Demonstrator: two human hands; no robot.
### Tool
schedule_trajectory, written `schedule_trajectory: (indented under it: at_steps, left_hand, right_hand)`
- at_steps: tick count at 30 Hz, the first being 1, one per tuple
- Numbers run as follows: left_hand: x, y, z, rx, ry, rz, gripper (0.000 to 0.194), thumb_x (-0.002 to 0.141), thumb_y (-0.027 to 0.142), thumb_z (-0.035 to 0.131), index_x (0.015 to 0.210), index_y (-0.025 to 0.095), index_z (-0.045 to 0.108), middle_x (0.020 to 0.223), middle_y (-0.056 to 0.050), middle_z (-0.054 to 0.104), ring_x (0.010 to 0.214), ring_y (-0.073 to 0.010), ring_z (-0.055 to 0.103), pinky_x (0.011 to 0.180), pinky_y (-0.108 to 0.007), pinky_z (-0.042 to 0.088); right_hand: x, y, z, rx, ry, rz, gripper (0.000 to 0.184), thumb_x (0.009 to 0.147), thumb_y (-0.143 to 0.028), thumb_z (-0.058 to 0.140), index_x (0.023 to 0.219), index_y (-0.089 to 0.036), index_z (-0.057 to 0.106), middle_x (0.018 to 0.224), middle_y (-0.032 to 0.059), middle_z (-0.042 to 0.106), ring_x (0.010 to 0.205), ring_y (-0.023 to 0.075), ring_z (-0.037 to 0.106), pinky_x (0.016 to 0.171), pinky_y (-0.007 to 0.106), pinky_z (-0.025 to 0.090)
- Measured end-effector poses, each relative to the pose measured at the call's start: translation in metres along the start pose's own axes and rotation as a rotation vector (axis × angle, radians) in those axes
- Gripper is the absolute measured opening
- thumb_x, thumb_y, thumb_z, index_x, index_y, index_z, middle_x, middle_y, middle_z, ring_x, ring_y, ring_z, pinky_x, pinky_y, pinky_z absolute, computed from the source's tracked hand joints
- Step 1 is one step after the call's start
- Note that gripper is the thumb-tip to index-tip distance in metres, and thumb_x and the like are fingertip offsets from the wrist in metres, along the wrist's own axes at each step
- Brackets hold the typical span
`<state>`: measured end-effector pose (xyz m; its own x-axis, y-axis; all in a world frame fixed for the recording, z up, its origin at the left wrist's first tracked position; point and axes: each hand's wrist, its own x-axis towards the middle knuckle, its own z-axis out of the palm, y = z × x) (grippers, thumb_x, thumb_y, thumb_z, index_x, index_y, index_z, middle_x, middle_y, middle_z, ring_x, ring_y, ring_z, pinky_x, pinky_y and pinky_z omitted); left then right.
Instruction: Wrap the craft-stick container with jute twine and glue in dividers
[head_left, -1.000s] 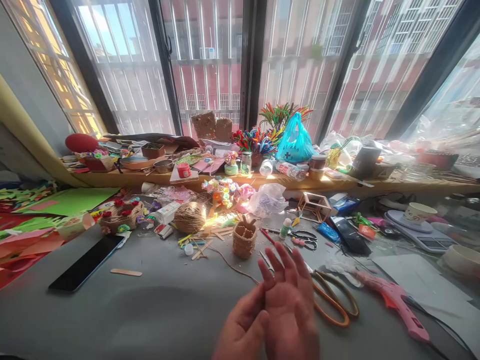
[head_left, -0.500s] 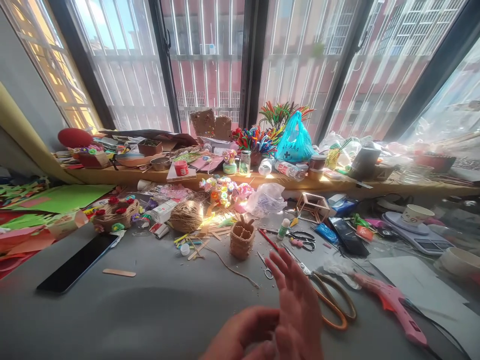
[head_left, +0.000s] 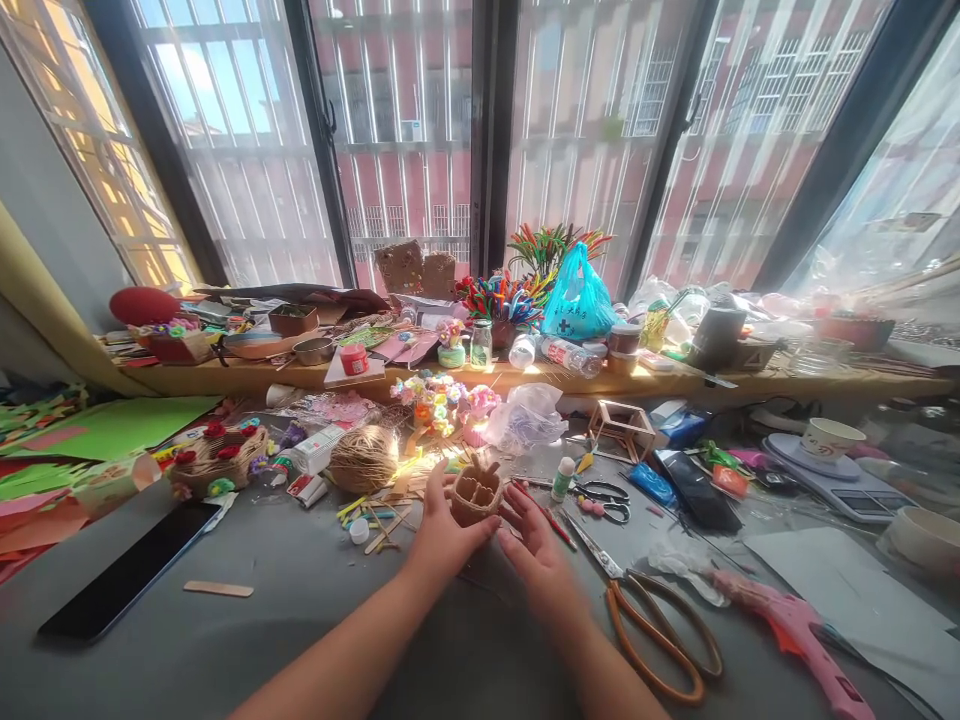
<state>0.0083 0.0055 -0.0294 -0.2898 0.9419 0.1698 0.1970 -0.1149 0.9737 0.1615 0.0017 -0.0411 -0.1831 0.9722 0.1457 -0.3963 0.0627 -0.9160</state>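
Upright between left hand (head_left: pixel 441 522) and right hand (head_left: pixel 534 548): small twine-covered basket (head_left: pixel 475 500), long axis unclear. Gripped at left and near sides by nearer left hand, partly closed; flanked by right hand, open and loosely curved, contact uncertain.

Craft-making area, indoors, beneath barred windows (head_left: pixel 405 130); grey counter (head_left: pixel 300 640) strewn with twine ball (head_left: pixel 364 458), large scissors (head_left: pixel 652 620), pink glue gun (head_left: pixel 802 635), coloured paper (head_left: pixel 112 425); sill crowded with bunched pipe cleaners (head_left: pixel 499 300) and jars (head_left: pixel 481 345)
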Motion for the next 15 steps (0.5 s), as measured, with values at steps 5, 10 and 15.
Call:
schedule_trajectory:
  at_steps: [5,10,15]
  left_hand:
    - [0.008,0.010,-0.015,-0.119,-0.107,-0.003,0.099,0.071,0.031,0.086,0.153,0.028,0.031,0.137,-0.015,0.063,0.120,-0.0319,0.068,0.105,-0.048,0.050]
    - [0.006,0.033,-0.031,-0.293,-0.264,-0.265,0.075,0.080,0.036,0.074,0.147,0.024,0.044,0.127,-0.013,0.071,0.114,-0.0315,0.069,0.092,-0.042,0.054]
    - [-0.003,0.041,-0.030,-0.419,-0.328,-0.385,0.067,0.081,0.037,0.069,0.143,0.021,0.049,0.121,-0.011,0.072,0.104,-0.0285,0.069,0.086,-0.039,0.054]
  right_hand:
    - [-0.009,-0.005,-0.006,0.023,-0.028,-0.022,0.056,0.084,-0.052,0.079,0.134,-0.030,0.065,0.146,0.0116,0.064,0.134,0.0343,0.061,0.107,0.053,0.053]
    - [-0.006,-0.008,-0.012,-0.085,0.184,0.020,0.057,0.081,-0.053,0.080,0.129,-0.026,0.066,0.139,0.0142,0.066,0.125,0.0345,0.064,0.102,0.051,0.055]
    - [-0.009,-0.001,-0.010,-0.073,0.047,0.065,0.074,0.077,-0.044,0.086,0.142,-0.027,0.055,0.142,0.0148,0.062,0.125,0.0341,0.064,0.102,0.051,0.055]
